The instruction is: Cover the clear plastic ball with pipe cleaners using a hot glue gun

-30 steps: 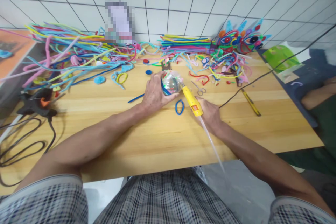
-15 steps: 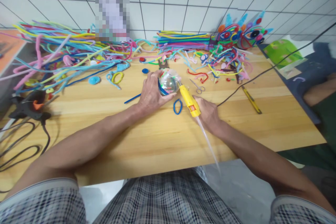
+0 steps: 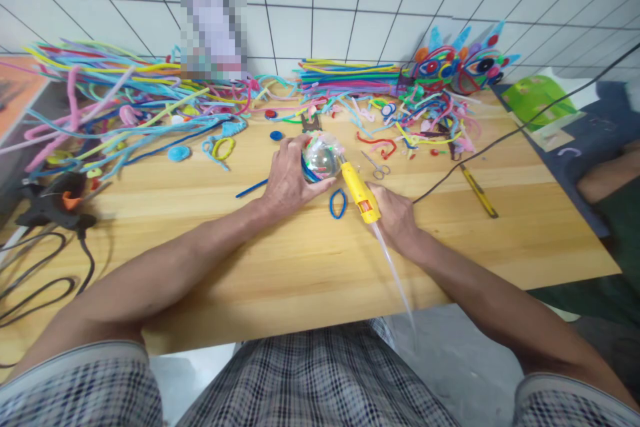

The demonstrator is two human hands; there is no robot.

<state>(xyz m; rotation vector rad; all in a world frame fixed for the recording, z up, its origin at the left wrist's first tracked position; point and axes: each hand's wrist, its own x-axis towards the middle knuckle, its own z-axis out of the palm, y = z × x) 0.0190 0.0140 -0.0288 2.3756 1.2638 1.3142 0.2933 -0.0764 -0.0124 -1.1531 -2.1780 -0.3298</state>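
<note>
My left hand grips a clear plastic ball from its left side, with blue pipe cleaner along the lower left of the ball. Closed around the handle of a yellow hot glue gun is my right hand. The gun's nozzle points at the ball's right side; whether it touches cannot be made out. A long translucent glue stick trails from the gun's back end. Just below the ball lies a blue pipe cleaner loop. Small scissors rest right of the ball.
Loose pipe cleaners heap at the back left, and a sorted bundle lies by the wall. Two decorated figures stand back right. A utility knife, a black cord and a black-and-orange tool are around. Another person's arm is at right.
Almost nothing differs. The glue gun and its trailing glue stick have shifted very slightly to the left; my left hand holds the ball in the same place.
</note>
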